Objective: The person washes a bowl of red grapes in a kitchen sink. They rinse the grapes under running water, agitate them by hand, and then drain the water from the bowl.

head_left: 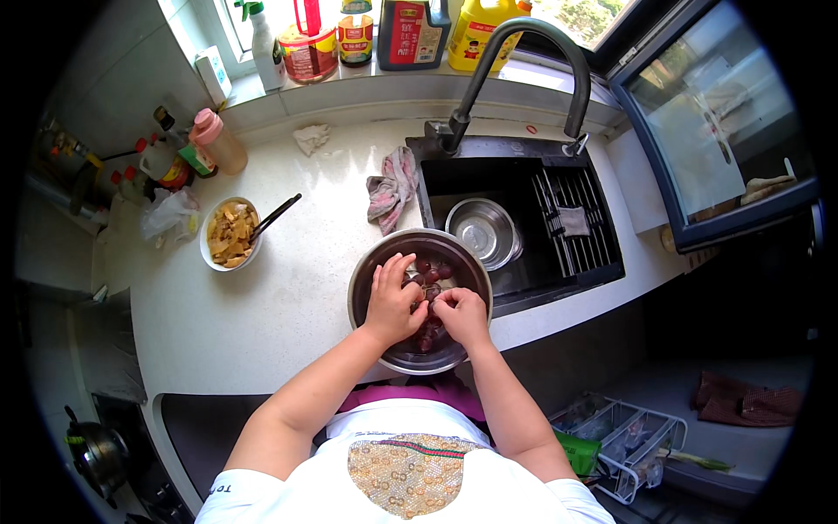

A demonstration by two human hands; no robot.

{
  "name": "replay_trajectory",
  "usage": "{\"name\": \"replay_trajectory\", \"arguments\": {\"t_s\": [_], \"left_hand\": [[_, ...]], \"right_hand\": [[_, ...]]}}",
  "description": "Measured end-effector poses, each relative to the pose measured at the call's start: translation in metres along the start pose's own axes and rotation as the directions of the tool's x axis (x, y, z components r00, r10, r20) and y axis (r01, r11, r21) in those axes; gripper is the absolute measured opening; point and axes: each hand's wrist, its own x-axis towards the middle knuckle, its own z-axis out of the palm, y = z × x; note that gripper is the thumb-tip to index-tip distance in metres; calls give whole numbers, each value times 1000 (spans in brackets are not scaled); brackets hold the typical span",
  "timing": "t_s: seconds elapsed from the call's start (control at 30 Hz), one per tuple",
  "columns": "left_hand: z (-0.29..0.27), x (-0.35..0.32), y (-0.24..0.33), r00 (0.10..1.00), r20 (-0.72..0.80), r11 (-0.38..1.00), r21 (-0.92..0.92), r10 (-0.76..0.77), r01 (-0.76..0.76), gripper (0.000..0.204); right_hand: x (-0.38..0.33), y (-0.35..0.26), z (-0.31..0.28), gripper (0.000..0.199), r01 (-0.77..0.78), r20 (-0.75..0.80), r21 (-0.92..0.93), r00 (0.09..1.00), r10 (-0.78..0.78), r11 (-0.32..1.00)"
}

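A wide metal bowl (356, 301) stands at the counter's front edge with a bunch of dark red grapes (429, 272) inside. Both of my hands reach down into it. My left hand (393, 301) is over the left side of the bunch; its outer fingers are raised, and its thumb and index finger close on the grapes. From the right, my right hand (463, 316) pinches at a grape in the middle of the bunch, thumb and fingertips together. What lies between these fingertips is mostly hidden.
A black sink (515, 284) with a smaller metal bowl (482, 229), a drying rack and a tall dark faucet (576, 79) adjoins on the right. Behind lies a crumpled cloth (393, 188). A white food bowl (209, 249) with chopsticks stands left. Bottles line the windowsill.
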Motion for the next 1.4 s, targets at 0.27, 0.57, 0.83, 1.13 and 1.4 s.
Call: {"name": "replay_trajectory", "arguments": {"t_s": [0.27,0.57,0.83,1.13,1.4], "left_hand": [[11,-21,10,981,44,981,-37,-186,188,17],[20,-25,13,939,118,947,62,-322,317,16],[27,-26,14,908,45,907,-50,-416,418,11],[12,-14,19,987,-21,981,105,-160,162,14],[12,-14,13,995,-16,980,170,-103,104,14]], "right_hand": [[3,4,-7,14,-398,352,332,893,278,855],[3,-25,-21,16,115,244,-230,968,-57,966],[9,-42,-29,10,572,320,-410,820,-475,711],[18,-35,-22,8,663,305,-432,746,-593,612],[36,-29,-14,7,621,152,-399,771,-619,675]]}}
